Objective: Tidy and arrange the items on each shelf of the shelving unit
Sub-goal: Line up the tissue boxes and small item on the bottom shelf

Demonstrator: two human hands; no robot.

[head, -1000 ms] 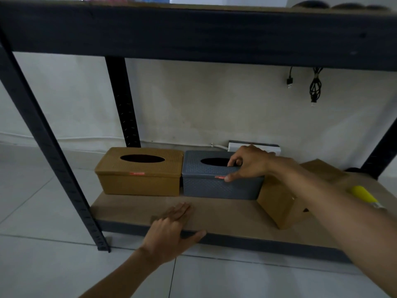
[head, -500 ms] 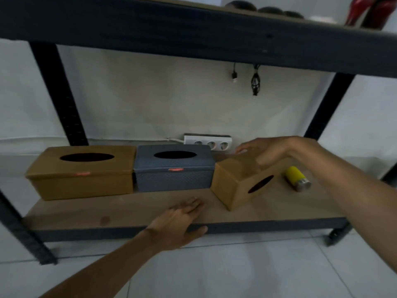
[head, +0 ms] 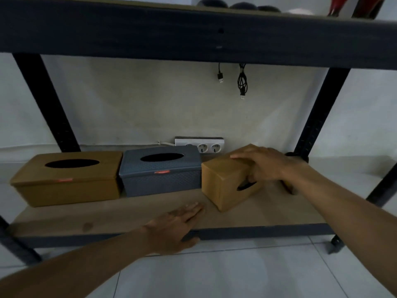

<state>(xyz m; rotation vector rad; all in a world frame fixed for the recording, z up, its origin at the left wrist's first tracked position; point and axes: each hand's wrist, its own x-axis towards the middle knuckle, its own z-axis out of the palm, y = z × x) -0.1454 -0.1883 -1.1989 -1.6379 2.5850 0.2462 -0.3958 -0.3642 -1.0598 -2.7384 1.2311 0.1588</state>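
Shelf [head: 107,218] half tidied: tan box [head: 66,177] and grey box [head: 160,172] aligned beyond the left hand [head: 174,226], fingers released; right hand [head: 265,166] fingers grasp the third box [head: 223,183] (tipped sideways, not yet righted).

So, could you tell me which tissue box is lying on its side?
The rightmost brown box, under the right hand; its slot alone faces sideways, not upward.

The single head-worn camera sits low and close before the shelving unit [head: 318,117], facing forward and slightly down at the bottom shelf [head: 129,214] and the wall [head: 150,104] behind it. Its wide lens also takes in the upper beam [head: 193,33] along the top and floor tiles [head: 236,276] below.
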